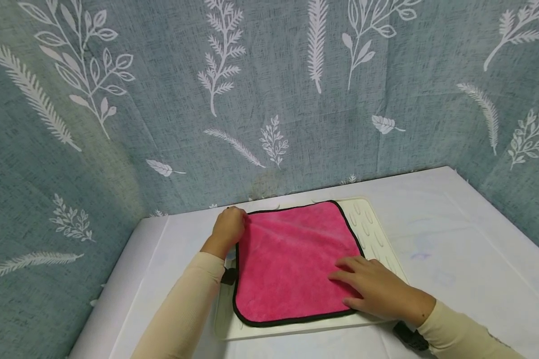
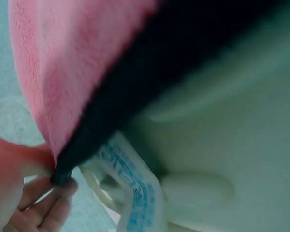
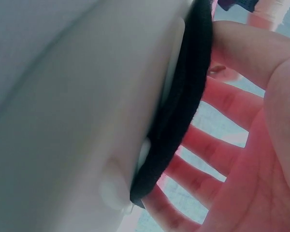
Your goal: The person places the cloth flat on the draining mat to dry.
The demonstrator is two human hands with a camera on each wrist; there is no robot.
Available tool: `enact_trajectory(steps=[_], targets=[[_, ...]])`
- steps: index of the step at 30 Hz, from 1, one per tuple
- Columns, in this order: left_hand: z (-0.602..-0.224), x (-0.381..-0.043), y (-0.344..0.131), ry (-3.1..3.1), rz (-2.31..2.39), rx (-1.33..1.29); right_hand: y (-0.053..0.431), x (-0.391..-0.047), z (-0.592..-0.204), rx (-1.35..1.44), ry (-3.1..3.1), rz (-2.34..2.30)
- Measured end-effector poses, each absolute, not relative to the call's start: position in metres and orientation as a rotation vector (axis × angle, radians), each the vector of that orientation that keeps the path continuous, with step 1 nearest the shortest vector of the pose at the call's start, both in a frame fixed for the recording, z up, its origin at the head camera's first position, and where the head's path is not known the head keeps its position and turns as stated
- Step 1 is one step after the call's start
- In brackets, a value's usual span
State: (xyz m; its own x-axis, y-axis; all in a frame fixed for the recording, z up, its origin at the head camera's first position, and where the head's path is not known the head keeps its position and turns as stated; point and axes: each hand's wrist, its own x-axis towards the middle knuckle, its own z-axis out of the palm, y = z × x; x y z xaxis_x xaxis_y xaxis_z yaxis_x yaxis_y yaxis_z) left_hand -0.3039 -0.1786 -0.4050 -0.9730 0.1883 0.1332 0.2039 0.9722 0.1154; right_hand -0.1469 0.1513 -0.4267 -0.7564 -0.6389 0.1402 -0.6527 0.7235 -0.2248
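Observation:
A pink cloth [image 1: 296, 269] with black edging lies flat over most of a cream tray [image 1: 388, 257]. My left hand [image 1: 229, 227] pinches the cloth's far left corner; the left wrist view shows thumb and fingers [image 2: 36, 162] on the black edge, with that corner lifted above the tray. A white strip with blue print [image 2: 133, 186] hangs below the edge there. Over the cloth's right edge, my right hand [image 1: 377, 289] rests with spread fingers. In the right wrist view its fingers [image 3: 217, 150] lie across the black border [image 3: 179, 116], the palm facing the camera.
White cloth covers the table [image 1: 453, 249] on both sides of the tray. A blue-grey curtain [image 1: 170, 114] with white leaf prints stands behind and at both sides. Raised oval bumps mark the tray's surface. A black band [image 1: 229, 275] sits by the left wrist.

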Motion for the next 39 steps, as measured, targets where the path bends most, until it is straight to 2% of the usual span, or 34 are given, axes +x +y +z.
enact_trajectory(steps=[9,15,28,39], targets=[[-0.407,-0.290,-0.187,-3.186,-0.108,-0.302,0.150,-0.147,-0.430,1.076,-2.861,0.392],[-0.402,-0.271,-0.188,-3.063,-0.158,-0.273,0.152,-0.146,-0.430,1.069,-2.863,0.392],[-0.393,-0.186,-0.175,-2.755,-0.242,-0.587,0.152,-0.147,-0.427,1.074,-2.876,0.383],[-0.396,-0.131,-0.163,-2.932,-0.236,-0.869,0.150,-0.146,-0.429,1.072,-2.887,0.383]])
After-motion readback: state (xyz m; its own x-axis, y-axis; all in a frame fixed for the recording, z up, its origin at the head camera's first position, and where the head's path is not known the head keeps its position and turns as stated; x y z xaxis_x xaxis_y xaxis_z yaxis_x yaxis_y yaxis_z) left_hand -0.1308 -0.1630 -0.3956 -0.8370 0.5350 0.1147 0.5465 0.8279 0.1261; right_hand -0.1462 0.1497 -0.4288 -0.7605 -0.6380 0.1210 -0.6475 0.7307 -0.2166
